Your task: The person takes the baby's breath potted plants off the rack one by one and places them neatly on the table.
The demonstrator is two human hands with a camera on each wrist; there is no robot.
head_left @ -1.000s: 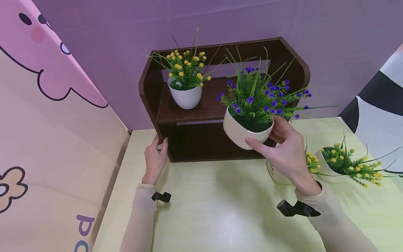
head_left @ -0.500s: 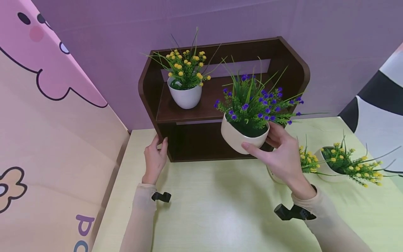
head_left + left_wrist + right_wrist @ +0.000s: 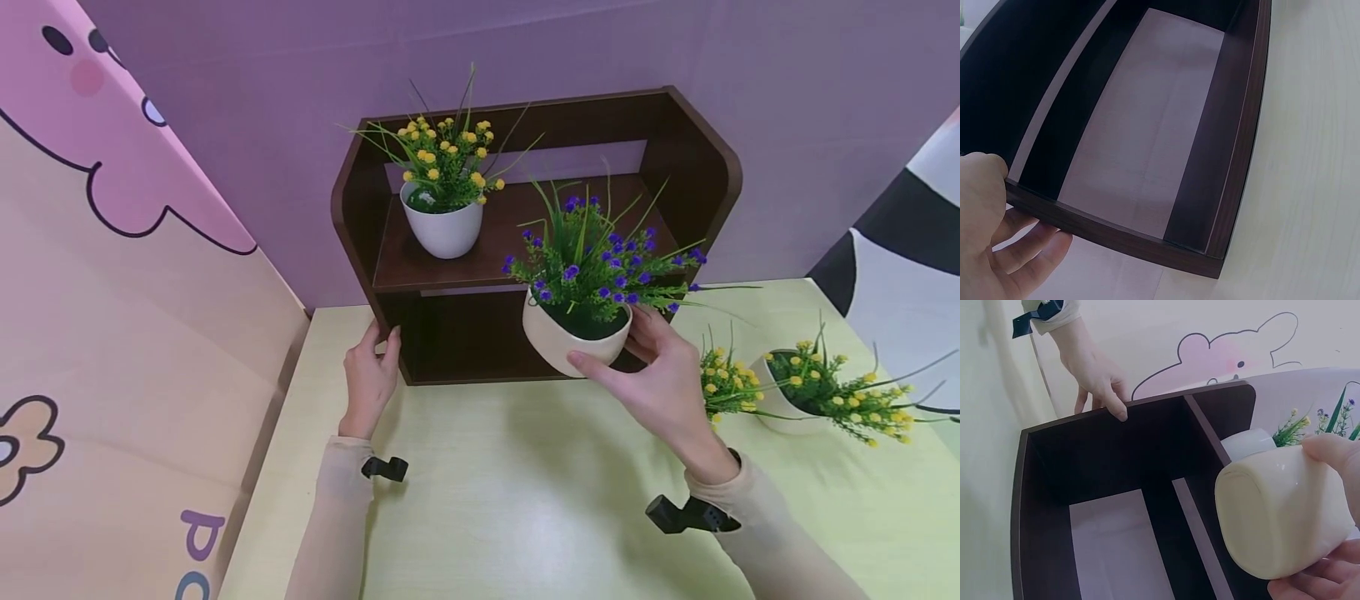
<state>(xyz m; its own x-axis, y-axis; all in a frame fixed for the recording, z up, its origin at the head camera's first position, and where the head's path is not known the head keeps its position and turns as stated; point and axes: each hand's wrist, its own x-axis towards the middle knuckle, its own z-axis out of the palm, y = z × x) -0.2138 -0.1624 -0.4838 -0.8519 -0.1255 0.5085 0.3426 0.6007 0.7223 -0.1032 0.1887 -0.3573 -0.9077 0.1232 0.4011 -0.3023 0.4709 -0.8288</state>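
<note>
Gripping the cream pot (image 3: pixel 572 343) by its side between thumb and fingers, your right hand (image 3: pixel 663 387) holds it up in front of the shelf (image 3: pixel 702 162), seemingly not resting on it; this side grip probably leaves the purple flowers (image 3: pixel 611 262) uncrushed. Your left hand (image 3: pixel 370 379) pinches the shelf's left side, likely to steady it against knocks, while the white pot (image 3: pixel 444 232) stands upright at left on the upper level.
</note>
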